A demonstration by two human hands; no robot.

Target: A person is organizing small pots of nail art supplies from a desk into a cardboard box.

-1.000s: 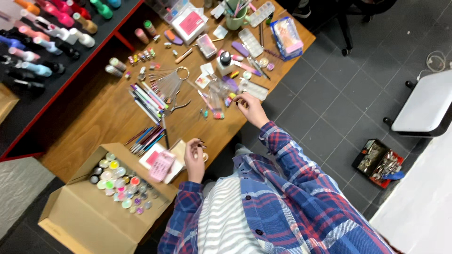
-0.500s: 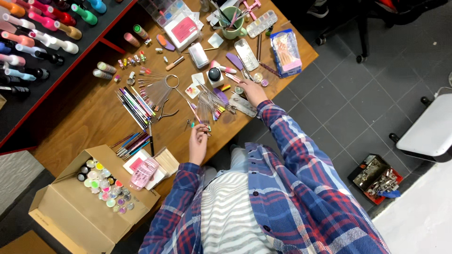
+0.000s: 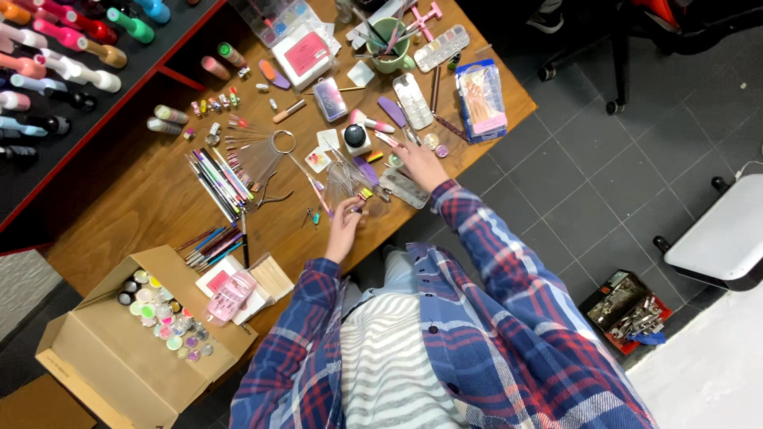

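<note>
My left hand [image 3: 345, 221] is over the wooden table [image 3: 151, 214], shut on a fan of clear nail swatch sticks [image 3: 346, 179] that spreads away from me. My right hand [image 3: 419, 164] reaches further out, its fingers on small items beside a clear plastic case [image 3: 407, 189]; whether it grips anything is hidden. A small black-capped jar [image 3: 355, 137] stands just beyond both hands. Both sleeves are blue and red plaid.
Brushes and pens [image 3: 216, 176] lie left of the hands beside another swatch ring [image 3: 258, 152]. A green mug of tools [image 3: 388, 49], a blue nail-tip packet [image 3: 480, 99] and a pink-lidded box [image 3: 304, 54] sit further out. A cardboard box of small pots [image 3: 159, 318] is near left. Bottles line a shelf [image 3: 56, 59].
My left hand has moved from near the table's front edge toward the middle and now holds the clear swatch fan raised. My right hand has stayed by the small items.
</note>
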